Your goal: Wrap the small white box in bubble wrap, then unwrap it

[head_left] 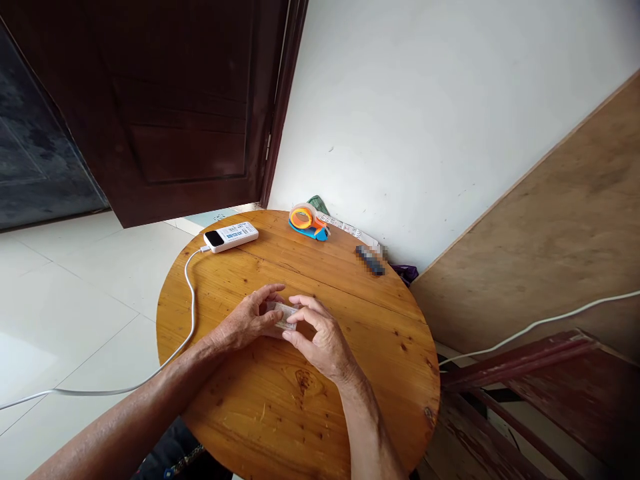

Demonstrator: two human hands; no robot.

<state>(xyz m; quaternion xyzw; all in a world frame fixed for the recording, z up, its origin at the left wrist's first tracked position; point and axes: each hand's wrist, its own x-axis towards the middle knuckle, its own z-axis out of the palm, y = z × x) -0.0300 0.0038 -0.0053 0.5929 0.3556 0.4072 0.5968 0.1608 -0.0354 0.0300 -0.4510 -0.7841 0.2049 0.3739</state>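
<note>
A small flat clear-looking box with a pale printed top (286, 316) is between my hands, over the middle of the round wooden table (350, 320). My left hand (255, 313) is closed round its left end, the thumb lying along the near side and the fingers on the far side. At the right end, my right hand (320, 333) curves its fingertips and thumb against the box's edge and corner. Fingers cover part of the box, so its exact kind is unclear.
A white power bank (231, 237) with a plugged-in white cable (193, 300) sits at the table's back left. Behind my hands are an orange-and-blue tape dispenser (309, 222) and a blurred dark object (370, 260). A wall and a dark door (190, 120) stand beyond.
</note>
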